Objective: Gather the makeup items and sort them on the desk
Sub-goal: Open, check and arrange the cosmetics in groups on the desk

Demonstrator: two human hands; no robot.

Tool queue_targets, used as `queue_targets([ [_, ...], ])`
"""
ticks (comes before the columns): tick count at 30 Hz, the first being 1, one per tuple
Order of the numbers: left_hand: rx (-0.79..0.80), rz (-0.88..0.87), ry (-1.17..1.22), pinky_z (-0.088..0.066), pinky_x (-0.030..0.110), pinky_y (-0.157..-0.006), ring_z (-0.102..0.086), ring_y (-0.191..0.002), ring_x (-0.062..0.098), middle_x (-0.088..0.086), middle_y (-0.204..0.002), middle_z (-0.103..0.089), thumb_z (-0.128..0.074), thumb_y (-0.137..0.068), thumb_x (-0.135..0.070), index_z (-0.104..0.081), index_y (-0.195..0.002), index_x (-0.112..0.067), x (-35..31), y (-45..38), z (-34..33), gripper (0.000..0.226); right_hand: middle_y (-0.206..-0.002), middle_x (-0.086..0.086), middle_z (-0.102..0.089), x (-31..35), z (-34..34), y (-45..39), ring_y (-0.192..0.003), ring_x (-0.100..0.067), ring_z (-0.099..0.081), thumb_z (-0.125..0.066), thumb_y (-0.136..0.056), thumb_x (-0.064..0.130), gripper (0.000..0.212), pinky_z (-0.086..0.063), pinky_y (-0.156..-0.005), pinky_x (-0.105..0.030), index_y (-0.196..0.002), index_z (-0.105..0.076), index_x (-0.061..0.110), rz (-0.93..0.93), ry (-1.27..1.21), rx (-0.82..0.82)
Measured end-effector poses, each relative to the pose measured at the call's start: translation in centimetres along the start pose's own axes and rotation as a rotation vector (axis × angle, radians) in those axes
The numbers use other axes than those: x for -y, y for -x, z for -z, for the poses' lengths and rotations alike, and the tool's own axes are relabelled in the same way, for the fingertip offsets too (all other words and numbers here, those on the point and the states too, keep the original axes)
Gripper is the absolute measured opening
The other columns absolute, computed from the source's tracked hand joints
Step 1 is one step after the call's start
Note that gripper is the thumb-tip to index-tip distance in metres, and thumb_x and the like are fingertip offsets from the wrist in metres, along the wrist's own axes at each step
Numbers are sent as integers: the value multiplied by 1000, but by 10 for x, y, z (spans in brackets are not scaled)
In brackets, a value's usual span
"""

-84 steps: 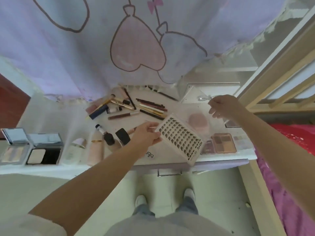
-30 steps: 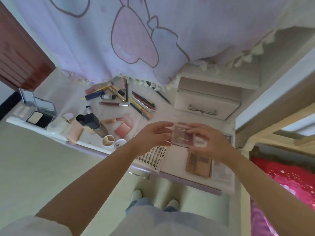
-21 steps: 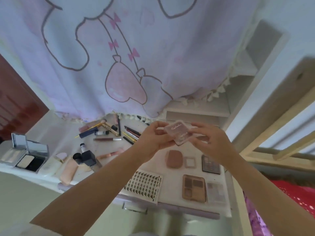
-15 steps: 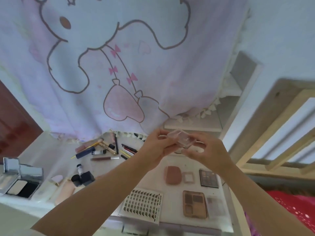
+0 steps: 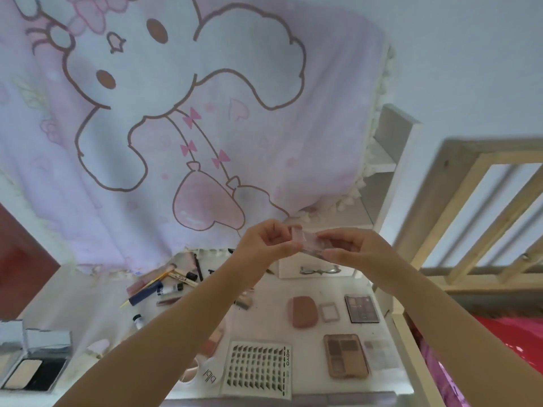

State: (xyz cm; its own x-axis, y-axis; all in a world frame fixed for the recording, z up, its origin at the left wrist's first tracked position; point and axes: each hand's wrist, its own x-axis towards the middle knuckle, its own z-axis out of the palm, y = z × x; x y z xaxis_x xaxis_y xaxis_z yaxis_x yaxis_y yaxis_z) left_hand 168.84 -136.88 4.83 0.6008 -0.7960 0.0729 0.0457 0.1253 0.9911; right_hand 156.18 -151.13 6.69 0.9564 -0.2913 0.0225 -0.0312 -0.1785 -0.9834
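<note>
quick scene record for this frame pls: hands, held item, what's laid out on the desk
left hand: pinches one end of the clear compact
right hand: grips the other end
clear compact: raised above the desk, between both hands
desk: white, makeup spread over it
right group: pink case, small square pan, dark palette, brown palette
front: lash tray
back left: loose pile of pencils and tubes
far left: open powder compact
</note>
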Motion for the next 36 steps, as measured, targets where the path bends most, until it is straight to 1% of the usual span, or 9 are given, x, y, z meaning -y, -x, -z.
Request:
queue_targets([
  [3, 31, -56, 37, -53, 15, -67, -66, -75, 8, 1, -83, -70, -59, -74, 14, -57, -75, -13, -8, 0, 4, 27, -90, 13, -68, 8, -3, -3, -82, 5, -66, -73, -68, 4, 34, -52, -69, -11, -86, -63, 32, 54, 20, -75],
  [6, 47, -91, 84, -54, 16, -69, -67, -80, 5, -9, -84, -73, -56, -74, 14, -56, -84, -10, -11, 0, 9, 26, -92, 14, -68, 11, -7, -4, -88, 0, -66, -76, -64, 9, 35, -53, -77, -15, -83, -64, 36, 144, 89, -141],
  [13, -56, -268, -69, -53, 18, -79, -65, -91, 4, 2, -102, -62, -69, -62, 16, -54, -89, -13, -18, 4, 11, 42, -94, 7, -72, 8, -11, -9, -91, -7, -67, -60, -79, -2, 30, -52, -74, -13, -101, -64, 17, 93, -81, -43],
  [16, -83, -315, -132, -52, 23, -87, -62, -97, 7, 2, -107, -59, -73, -60, 12, -53, -90, -16, -23, 3, 9, 45, -81, -4, -72, 11, -14, -11, -76, -14, -70, -51, -83, -8, 22, -56, -69, -17, -91, -66, 6, -6, -311, -38],
  [19, -70, -305, -112, -52, 18, -83, -61, -97, 3, -1, -108, -58, -69, -64, 13, -54, -93, -17, -22, 5, 5, 45, -67, -7, -68, 11, -15, -12, -59, -13, -67, -47, -82, -13, 21, -56, -57, -18, -80, -63, 0, -75, -513, -115],
  [23, -49, -284, -52, -52, 14, -76, -65, -88, -1, -8, -95, -68, -59, -77, 8, -60, -96, -17, -19, 5, 7, 31, -61, -5, -65, 11, -12, -10, -49, -10, -61, -45, -83, -14, 22, -52, -48, -16, -80, -60, 3, -100, -554, -176],
  [27, -27, -212, -41, -54, 20, -77, -67, -79, 4, -11, -78, -72, -63, -73, 1, -68, -80, -25, -16, -1, 12, 28, -52, -3, -63, 16, -5, -8, -44, -8, -58, -46, -83, -14, 20, -50, -44, -15, -75, -56, 1, -128, -527, -189],
  [32, 67, -221, -7, -55, 20, -76, -66, -80, 7, -8, -81, -71, -74, -62, -16, -66, -84, -23, -18, -3, 15, 24, -52, -6, -63, 25, -3, -9, -41, -10, -57, -46, -84, -11, 19, -49, -41, -15, -73, -59, -2, -218, -561, -169],
  [36, 165, -120, -110, -51, 24, -85, -64, -87, 8, -8, -91, -69, -62, -66, -24, -63, -94, -19, -27, -6, 18, 28, -52, -9, -63, 30, -5, -13, -40, -11, -58, -48, -84, -7, 15, -48, -39, -15, -76, -60, -3, -292, -607, -162],
])
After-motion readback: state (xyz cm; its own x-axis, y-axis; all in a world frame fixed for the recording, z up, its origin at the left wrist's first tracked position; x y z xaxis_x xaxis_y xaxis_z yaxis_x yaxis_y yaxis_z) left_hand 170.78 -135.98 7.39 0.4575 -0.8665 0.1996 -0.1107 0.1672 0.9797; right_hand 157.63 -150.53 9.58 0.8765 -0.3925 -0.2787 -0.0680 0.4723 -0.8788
